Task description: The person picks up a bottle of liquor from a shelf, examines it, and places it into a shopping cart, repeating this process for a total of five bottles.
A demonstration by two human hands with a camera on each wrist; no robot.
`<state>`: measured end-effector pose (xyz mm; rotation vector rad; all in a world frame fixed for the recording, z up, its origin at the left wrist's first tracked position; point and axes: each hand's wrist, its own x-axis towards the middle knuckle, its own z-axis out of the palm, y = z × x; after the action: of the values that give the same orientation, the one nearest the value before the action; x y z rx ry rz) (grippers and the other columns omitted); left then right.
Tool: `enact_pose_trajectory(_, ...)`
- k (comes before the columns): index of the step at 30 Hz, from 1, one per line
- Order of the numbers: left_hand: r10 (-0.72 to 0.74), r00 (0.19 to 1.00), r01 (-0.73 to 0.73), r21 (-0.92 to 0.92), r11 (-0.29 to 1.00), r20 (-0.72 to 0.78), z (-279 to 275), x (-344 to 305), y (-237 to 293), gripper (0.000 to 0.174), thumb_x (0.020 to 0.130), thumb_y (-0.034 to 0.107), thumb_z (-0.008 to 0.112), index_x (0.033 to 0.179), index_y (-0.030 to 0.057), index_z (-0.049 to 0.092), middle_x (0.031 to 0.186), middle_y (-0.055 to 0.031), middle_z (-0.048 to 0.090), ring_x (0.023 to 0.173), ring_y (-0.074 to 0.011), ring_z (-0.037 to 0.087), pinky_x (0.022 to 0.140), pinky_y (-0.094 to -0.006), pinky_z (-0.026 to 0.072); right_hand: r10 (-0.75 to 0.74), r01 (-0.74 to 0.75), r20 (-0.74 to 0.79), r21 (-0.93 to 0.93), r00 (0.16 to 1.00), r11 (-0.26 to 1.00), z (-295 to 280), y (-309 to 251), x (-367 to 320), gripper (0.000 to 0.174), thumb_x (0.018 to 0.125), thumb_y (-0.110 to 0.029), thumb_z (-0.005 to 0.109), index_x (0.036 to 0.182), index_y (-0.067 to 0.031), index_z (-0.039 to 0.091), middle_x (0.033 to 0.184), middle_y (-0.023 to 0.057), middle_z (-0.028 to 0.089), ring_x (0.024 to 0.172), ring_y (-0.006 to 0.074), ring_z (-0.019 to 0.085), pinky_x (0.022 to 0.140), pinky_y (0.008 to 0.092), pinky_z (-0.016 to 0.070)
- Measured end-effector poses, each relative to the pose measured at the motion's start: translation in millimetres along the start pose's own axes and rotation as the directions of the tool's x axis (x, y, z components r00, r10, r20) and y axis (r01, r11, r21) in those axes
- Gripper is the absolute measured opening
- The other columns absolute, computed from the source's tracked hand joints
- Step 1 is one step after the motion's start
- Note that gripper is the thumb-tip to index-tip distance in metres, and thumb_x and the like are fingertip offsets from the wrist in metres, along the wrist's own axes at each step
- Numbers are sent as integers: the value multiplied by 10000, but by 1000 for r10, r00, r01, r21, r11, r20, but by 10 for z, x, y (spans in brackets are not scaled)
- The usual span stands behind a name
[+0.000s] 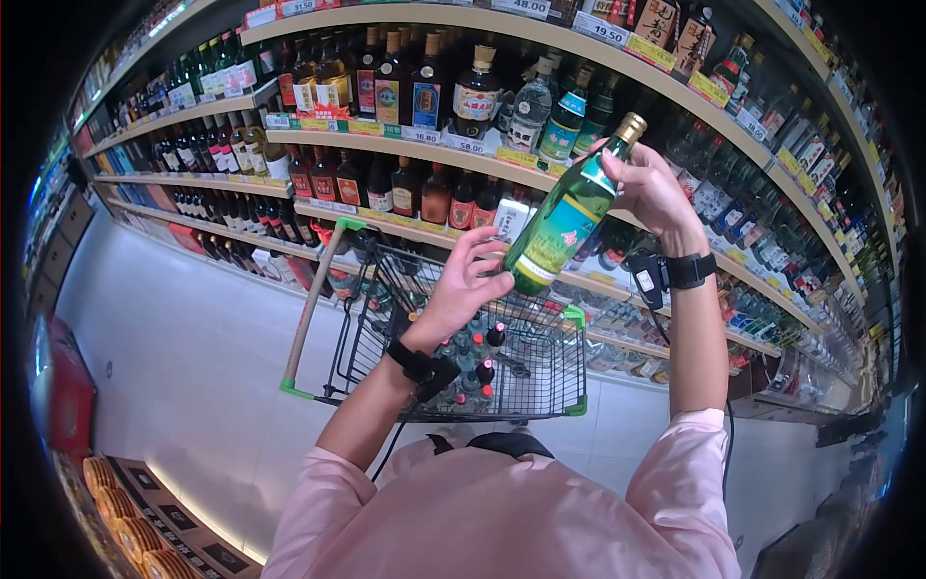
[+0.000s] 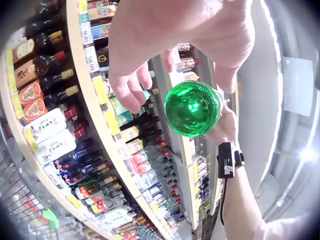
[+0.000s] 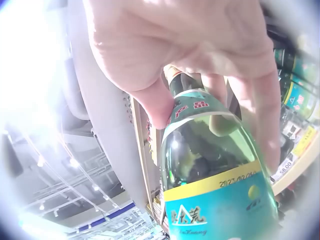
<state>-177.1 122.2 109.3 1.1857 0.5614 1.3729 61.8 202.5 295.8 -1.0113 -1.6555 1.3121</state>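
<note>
A green glass liquor bottle (image 1: 569, 217) with a teal and yellow label tilts in front of the shelves, its gold cap toward the upper right. My right hand (image 1: 656, 188) grips it around the neck and shoulder; the thumb lies across the neck in the right wrist view, where the bottle (image 3: 215, 165) shows a printed date. Beside the bottle's base is my left hand (image 1: 468, 285), fingers spread and loosely bent, the thumb tip right at the lower edge. From the left wrist, the round green base (image 2: 192, 109) appears between that hand's fingers and thumb.
Below my hands stands a wire shopping cart (image 1: 555, 372) with green corners, holding several bottles (image 1: 468, 362). Curved shelves (image 1: 386, 145) of liquor bottles with price tags run across the front and right. Round, stacked goods (image 1: 116, 511) sit at the lower left.
</note>
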Motion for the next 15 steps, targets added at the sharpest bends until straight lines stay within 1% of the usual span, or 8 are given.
enact_pose_trajectory(1, 16, 1000, -17, 32, 999, 27, 59, 17, 19, 745, 823, 128, 797, 1422, 73, 358, 1343, -142, 433, 1169, -188, 526, 971, -322, 466, 18, -18, 19, 19, 1000, 1000, 64, -11, -25, 339, 944, -296, 676, 1163, -49, 598, 1014, 44, 657, 907, 155, 639, 795, 431, 561)
enact_pose_trajectory(2, 44, 998, -47, 84, 995, 33, 129, 24, -5, 824, 765, 126, 848, 1425, 81, 356, 1316, -141, 449, 1175, -204, 525, 977, -330, 466, 45, -44, 24, -22, 999, 999, 48, 45, 17, 334, 943, -297, 677, 1157, -53, 600, 1001, 41, 662, 896, 156, 639, 789, 423, 560)
enact_pose_trajectory(3, 87, 995, -94, 137, 986, 54, 175, 29, -52, 797, 776, 119, 841, 1407, 54, 358, 1273, -132, 489, 1171, -196, 537, 966, -325, 484, 48, -48, 5, -42, 999, 998, 105, 52, 19, 351, 941, -319, 680, 1152, -52, 598, 991, 45, 666, 886, 159, 638, 769, 411, 561)
enact_pose_trajectory(5, 64, 998, -64, 45, 997, 1, 257, 7, -89, 732, 799, 92, 819, 1379, 10, 380, 1216, -126, 553, 1131, -183, 579, 956, -312, 500, 90, -88, 5, -145, 996, 986, 165, 66, 88, 423, 926, -364, 695, 1178, -42, 587, 1007, 64, 665, 898, 174, 644, 762, 415, 568)
enact_pose_trajectory(8, -22, 1000, 20, -93, 995, -21, 215, -11, -97, 595, 848, 31, 754, 1338, -22, 421, 1173, -123, 611, 1083, -163, 616, 943, -299, 512, 71, -79, -38, -287, 997, 955, 376, 16, 52, 520, 936, -450, 660, 1229, -33, 556, 1020, 81, 659, 908, 189, 648, 767, 418, 574)
enact_pose_trajectory(11, -127, 992, 118, -312, 943, -10, 152, -64, -115, 507, 881, -21, 689, 1327, -24, 448, 1161, -127, 639, 1061, -158, 630, 944, -299, 510, 176, -173, 12, -152, 984, 973, 368, 79, 116, 609, 962, -505, 598, 1327, -30, 490, 1215, 75, 606, 1058, 180, 604, 846, 397, 526)
enact_pose_trajectory(12, -124, 992, 118, -352, 928, 4, 112, -79, -164, 455, 907, -29, 645, 1320, -15, 456, 1167, -129, 645, 1068, -153, 628, 943, -300, 510, 203, -192, 68, -135, 977, 972, 331, 104, 156, 613, 981, -511, 561, 1364, -42, 465, 1251, 59, 584, 1074, 171, 593, 893, 398, 506)
enact_pose_trajectory(15, -122, 992, 125, -410, 903, 33, 47, -88, -208, 433, 934, 3, 610, 1332, -19, 440, 1186, -141, 635, 1086, -184, 633, 962, -332, 511, 151, -150, 168, -20, 974, 989, 241, 321, 320, 581, 996, -490, 544, 1378, -62, 458, 1245, 43, 588, 1081, 160, 590, 920, 397, 490)
